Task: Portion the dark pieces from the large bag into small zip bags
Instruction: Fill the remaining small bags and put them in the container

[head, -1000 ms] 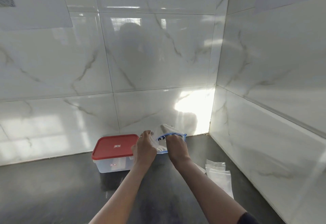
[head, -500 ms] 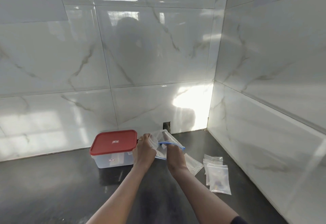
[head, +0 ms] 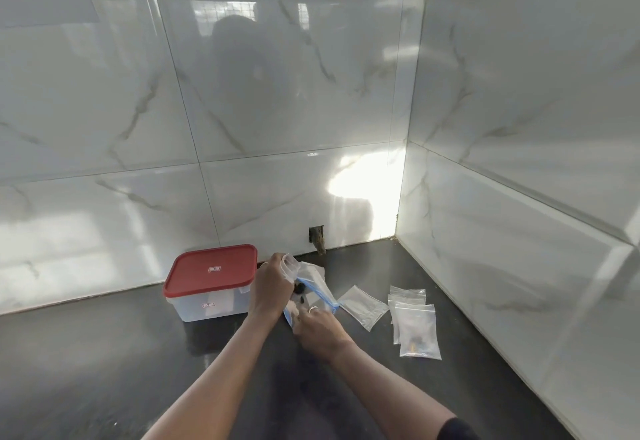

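Dark stone counter (head: 104, 353) in a corner of glossy marble-look wall tiles (head: 277, 93), head view only. Red-lidded container (head: 211, 269) sits closed at left, just beside the hands. Left hand (head: 273, 287) pinches a small zip bag (head: 290, 266) by its top edge, raised over the large bag (head: 320, 295), which lies slumped on the counter with its blue zip rim open. A few dark pieces (head: 299, 289) show near that mouth. Right hand (head: 317, 327) is curled at the large bag's near end, fingers partly inside; can't tell if it grips a piece or only film. One loose small bag (head: 362, 306) lies flat to the right, and a stack of small bags (head: 414, 321) lies beyond it. Likely handling: bags light, floppy, slick film, so take them at the stiffer zip strip. Pieces look small and light, so a fingertip pinch should do.
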Tool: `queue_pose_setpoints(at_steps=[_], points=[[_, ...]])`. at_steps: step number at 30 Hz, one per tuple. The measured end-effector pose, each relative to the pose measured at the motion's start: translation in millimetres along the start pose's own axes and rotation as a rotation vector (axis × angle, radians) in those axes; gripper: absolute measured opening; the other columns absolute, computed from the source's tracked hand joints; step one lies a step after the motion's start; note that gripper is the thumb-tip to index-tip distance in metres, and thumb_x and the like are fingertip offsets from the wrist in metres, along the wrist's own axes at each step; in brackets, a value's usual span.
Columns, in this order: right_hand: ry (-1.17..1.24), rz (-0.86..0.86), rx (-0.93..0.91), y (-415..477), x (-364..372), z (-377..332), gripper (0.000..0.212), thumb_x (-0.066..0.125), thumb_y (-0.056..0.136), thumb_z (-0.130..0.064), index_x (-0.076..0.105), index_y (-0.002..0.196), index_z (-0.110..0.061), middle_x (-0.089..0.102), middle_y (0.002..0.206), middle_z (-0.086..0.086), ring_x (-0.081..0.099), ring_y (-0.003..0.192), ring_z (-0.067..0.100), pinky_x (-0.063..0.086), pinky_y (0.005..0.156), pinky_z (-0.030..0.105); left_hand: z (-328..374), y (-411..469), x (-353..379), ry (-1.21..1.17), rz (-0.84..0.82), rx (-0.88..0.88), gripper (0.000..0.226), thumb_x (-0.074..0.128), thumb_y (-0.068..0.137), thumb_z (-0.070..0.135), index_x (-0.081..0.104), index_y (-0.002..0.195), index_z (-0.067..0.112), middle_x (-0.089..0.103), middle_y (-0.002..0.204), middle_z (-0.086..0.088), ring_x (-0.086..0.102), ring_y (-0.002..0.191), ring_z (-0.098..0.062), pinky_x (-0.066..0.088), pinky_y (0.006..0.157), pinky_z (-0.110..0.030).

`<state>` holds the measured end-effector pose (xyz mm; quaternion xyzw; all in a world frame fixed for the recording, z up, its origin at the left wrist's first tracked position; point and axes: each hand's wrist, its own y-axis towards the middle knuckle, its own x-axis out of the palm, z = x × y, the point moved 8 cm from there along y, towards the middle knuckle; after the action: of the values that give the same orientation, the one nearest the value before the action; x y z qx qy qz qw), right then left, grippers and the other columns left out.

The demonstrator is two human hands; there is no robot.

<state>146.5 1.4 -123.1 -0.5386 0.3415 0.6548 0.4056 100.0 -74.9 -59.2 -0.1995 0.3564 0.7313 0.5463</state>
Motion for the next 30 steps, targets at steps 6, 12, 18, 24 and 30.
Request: queue_pose_setpoints(at_steps=[6, 12, 18, 24, 30], points=[[0.357, 0.125, 0.268, 0, -8, 24, 0.043, 0.033, 0.095, 0.004, 0.041, 0.136, -0.003, 0.056, 0.124, 0.018, 0.056, 0.115, 0.033, 0.045, 0.093, 0.039, 4, 1, -4, -0.008, -0.011, 0.006, 0.023, 0.06, 0.085, 0.008, 0.064, 0.107, 0.012, 0.07, 0.102, -0.01, 0.062, 0.098, -0.032, 0.043, 0.079, -0.029], [0.634, 0.058, 0.489, 2, 1, 42, 0.035, 0.042, 0.093, 0.005, 0.055, 0.125, -0.002, 0.059, 0.127, 0.014, 0.057, 0.119, 0.029, 0.047, 0.096, 0.035, 1, 9, -7, -0.034, -0.063, -0.018, 0.029, 0.072, 0.074, 0.007, 0.066, 0.1, 0.016, 0.071, 0.098, -0.004, 0.064, 0.093, -0.025, 0.044, 0.077, -0.025], [0.667, 0.058, 0.519, 1, 5, 41, 0.036, 0.04, 0.093, 0.006, 0.056, 0.124, -0.002, 0.058, 0.127, 0.015, 0.055, 0.12, 0.031, 0.046, 0.097, 0.036, -5, 5, -4, -0.018, -0.073, 0.001, 0.028, 0.074, 0.072, 0.007, 0.067, 0.097, 0.016, 0.071, 0.097, -0.004, 0.065, 0.093, -0.025, 0.044, 0.076, -0.025], [0.763, 0.051, 0.555, 4, 5, 36, 0.034, 0.042, 0.093, 0.005, 0.054, 0.125, 0.001, 0.055, 0.128, 0.017, 0.052, 0.121, 0.03, 0.044, 0.097, 0.034, 10, 1, -1, -0.056, -0.106, 0.057, 0.043, 0.08, 0.071, 0.017, 0.063, 0.109, 0.009, 0.07, 0.101, -0.009, 0.063, 0.096, -0.027, 0.042, 0.078, -0.025], [1.024, 0.082, 0.738, -3, 29, 51, 0.032, 0.035, 0.095, -0.001, 0.06, 0.114, 0.006, 0.06, 0.104, 0.013, 0.053, 0.091, 0.019, 0.036, 0.065, 0.013, 12, -6, 18, -0.045, -0.169, 0.067, 0.048, 0.078, 0.067, 0.013, 0.062, 0.112, 0.014, 0.071, 0.101, -0.005, 0.064, 0.097, -0.026, 0.047, 0.083, -0.03]])
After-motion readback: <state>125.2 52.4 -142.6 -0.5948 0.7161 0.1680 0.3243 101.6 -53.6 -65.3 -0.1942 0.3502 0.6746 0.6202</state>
